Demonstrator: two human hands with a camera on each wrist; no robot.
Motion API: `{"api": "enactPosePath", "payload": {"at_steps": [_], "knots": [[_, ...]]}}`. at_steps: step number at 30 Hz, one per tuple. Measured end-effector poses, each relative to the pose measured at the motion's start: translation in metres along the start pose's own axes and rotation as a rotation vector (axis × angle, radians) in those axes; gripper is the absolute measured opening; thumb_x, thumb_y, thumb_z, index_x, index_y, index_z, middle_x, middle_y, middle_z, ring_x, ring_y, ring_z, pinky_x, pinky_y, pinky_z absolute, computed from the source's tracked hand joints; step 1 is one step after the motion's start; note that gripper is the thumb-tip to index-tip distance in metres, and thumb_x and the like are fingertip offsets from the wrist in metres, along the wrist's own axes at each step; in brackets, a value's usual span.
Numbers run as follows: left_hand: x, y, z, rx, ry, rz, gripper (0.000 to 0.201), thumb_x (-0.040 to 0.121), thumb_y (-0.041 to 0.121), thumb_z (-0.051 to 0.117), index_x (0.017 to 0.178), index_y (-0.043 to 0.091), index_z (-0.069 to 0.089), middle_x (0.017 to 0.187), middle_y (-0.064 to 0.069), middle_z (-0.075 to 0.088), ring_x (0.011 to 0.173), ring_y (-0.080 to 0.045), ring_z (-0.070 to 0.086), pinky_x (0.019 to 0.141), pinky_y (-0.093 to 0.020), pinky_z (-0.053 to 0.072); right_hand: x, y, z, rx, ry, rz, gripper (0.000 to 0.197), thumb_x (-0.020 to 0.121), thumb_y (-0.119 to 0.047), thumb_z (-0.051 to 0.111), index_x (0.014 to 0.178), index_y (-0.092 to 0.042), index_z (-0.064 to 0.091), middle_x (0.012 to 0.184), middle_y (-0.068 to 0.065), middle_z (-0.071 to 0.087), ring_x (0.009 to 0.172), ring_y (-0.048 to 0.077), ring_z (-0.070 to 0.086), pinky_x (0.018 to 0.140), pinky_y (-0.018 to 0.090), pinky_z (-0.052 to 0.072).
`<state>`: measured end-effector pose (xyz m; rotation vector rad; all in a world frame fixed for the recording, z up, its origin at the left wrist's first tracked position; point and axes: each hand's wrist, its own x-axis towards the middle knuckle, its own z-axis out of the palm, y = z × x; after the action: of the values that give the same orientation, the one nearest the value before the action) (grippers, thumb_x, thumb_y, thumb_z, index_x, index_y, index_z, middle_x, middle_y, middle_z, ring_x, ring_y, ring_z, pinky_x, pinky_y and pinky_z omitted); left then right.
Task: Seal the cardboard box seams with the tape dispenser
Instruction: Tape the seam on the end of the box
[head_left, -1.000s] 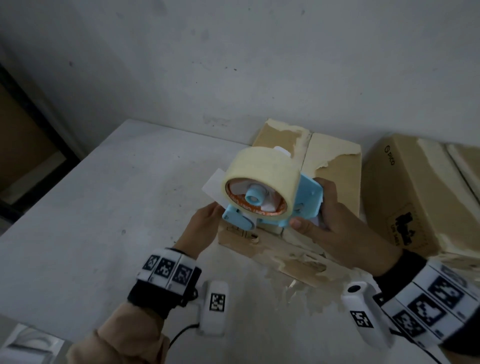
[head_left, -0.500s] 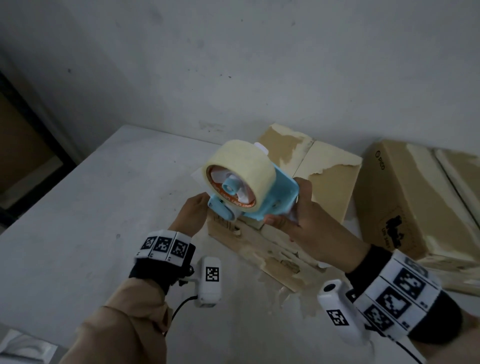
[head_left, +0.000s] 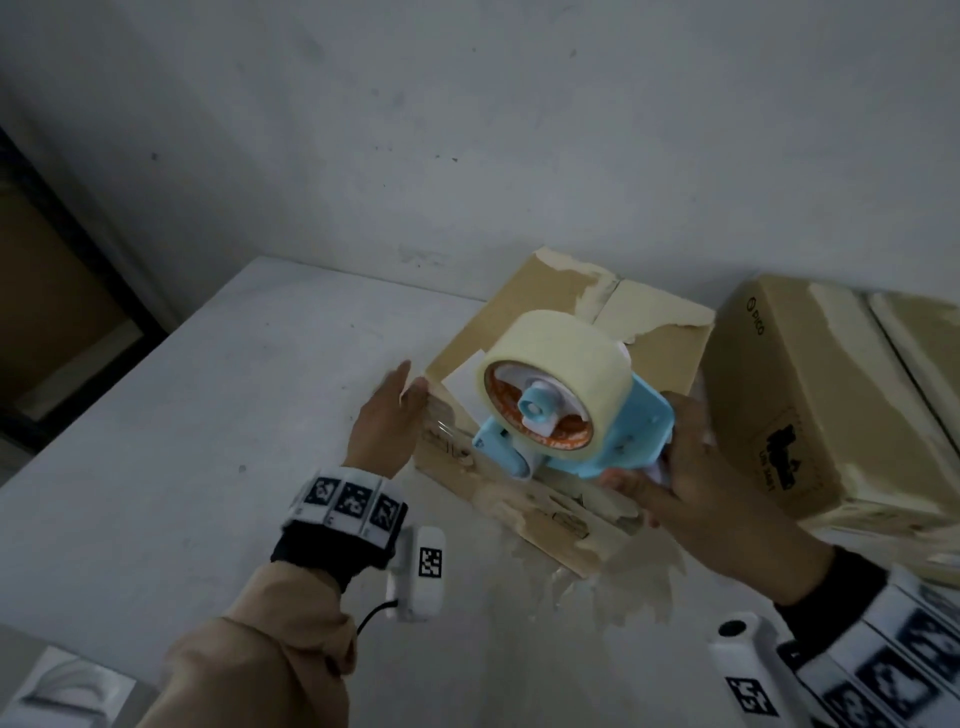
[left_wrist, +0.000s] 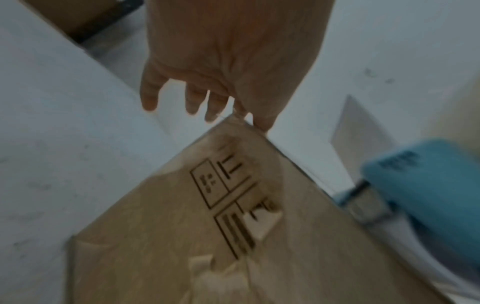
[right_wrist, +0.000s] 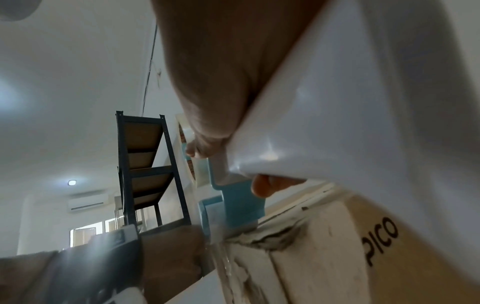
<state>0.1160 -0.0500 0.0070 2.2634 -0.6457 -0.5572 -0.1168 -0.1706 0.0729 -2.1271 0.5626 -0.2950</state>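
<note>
Fingers of the right hand (head_left: 691, 467) are wrapped round the handle of the tape dispenser (head_left: 571, 405), blue frame and fat cream roll tipped down so its front end meets the near top edge of the cardboard box (head_left: 524, 306). On the far side of the dispenser, the left hand (head_left: 382, 415) lies flat, fingers straight, against the box's near left corner, thumb at the corner point, gripping nothing. There seems to be a clear strip of tape running down that corner under the palm, though the blur in the left wrist view leaves that uncertain. The box itself sits on the white table (head_left: 171, 431), well scarred with torn old tape, and beside the dispenser hand stands a second box (head_left: 810, 395).

Risk from here, I'd judge: a hard pull with only a flat palm bracing, and the box slides, so the tape wanders off the seam. Ragged tape scraps underneath could also stop the new strip sticking.
</note>
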Motion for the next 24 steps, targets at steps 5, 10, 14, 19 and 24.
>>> {"api": "enactPosePath", "payload": {"at_steps": [5,10,14,19,24], "knots": [[-0.019,0.007,0.02,0.32,0.03,0.12,0.052,0.097,0.037,0.029,0.147,0.031,0.013,0.158,0.006,-0.003,0.145,-0.021,-0.012,0.113,-0.056,0.007,0.0,0.011,-0.001,-0.032,0.006,-0.03,0.067,0.07,-0.046,0.054,0.123,-0.017,0.023,0.083,-0.016,0.056,0.061,-0.012,0.058,0.051,0.008,0.044],[-0.02,0.008,0.02,0.448,0.008,0.081,0.057,0.096,0.043,0.029,0.147,0.033,0.007,0.157,0.011,-0.007,0.144,-0.021,-0.015,0.111,-0.061,0.002,0.002,0.016,0.001,0.001,0.004,-0.052,0.066,0.071,-0.055,0.052,0.119,-0.024,0.019,0.086,-0.019,0.057,0.072,-0.011,0.061,0.057,0.01,0.047],[-0.023,0.012,0.023,0.471,0.034,0.063,0.063,0.093,0.045,0.035,0.147,0.033,0.005,0.157,0.011,-0.008,0.144,-0.02,-0.016,0.111,-0.065,0.001,0.001,0.016,0.002,-0.016,0.011,-0.081,0.072,0.066,-0.07,0.05,0.117,-0.032,0.017,0.098,-0.018,0.059,0.094,0.008,0.065,0.075,0.035,0.057],[-0.025,0.01,0.023,0.5,0.029,0.069,0.064,0.093,0.049,0.033,0.147,0.036,0.001,0.157,0.013,-0.009,0.144,-0.02,-0.019,0.107,-0.07,0.0,-0.006,0.017,-0.001,-0.048,0.017,-0.115,0.072,0.063,-0.065,0.052,0.115,-0.029,0.019,0.102,-0.008,0.062,0.095,0.015,0.066,0.075,0.042,0.056],[-0.025,0.012,0.022,0.511,-0.001,0.037,0.067,0.091,0.06,0.023,0.147,0.033,0.001,0.157,0.011,-0.01,0.143,-0.019,-0.021,0.106,-0.07,-0.003,-0.038,0.032,-0.023,-0.081,0.114,-0.163,0.079,0.062,-0.084,0.041,0.112,-0.026,0.023,0.087,-0.018,0.048,0.078,-0.008,0.057,0.062,0.024,0.05]]}}
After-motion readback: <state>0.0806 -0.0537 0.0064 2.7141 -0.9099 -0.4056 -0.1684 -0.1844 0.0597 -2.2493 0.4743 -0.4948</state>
